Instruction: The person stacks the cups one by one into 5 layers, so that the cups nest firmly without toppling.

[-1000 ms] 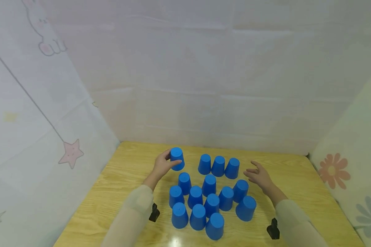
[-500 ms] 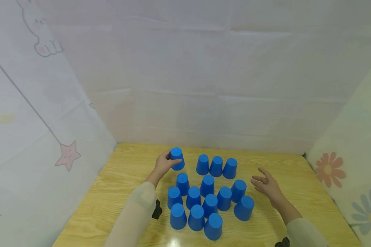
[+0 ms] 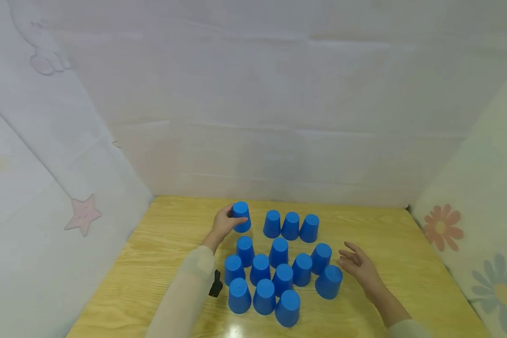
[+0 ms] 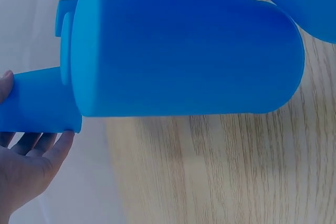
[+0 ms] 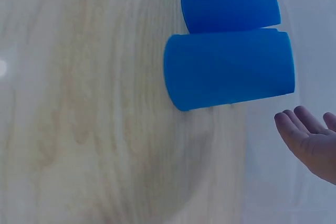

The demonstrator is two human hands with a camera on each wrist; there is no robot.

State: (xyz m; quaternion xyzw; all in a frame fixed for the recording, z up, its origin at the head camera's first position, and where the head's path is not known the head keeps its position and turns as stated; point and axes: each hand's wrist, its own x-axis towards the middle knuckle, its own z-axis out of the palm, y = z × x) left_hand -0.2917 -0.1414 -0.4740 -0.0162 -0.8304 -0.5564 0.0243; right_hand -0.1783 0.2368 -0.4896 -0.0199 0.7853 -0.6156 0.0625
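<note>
Left hand's [image 3: 222, 225] cup [image 3: 240, 210] outside right-wrist view

pale walls [image 3: 253, 117] bear a pink star [image 3: 83, 214] and flowers [image 3: 441, 227].

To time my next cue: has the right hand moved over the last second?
Yes: in the head view, against the far three-cup row, the right hand has moved rightward and toward the near side.

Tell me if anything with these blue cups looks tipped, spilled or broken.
Nothing stands out. The blue cups on the wooden table all stand bottom up, with no damage visible. The held cup in the left grip is upside down too. The bright spot on the table looks like glare, not a spill.
</note>
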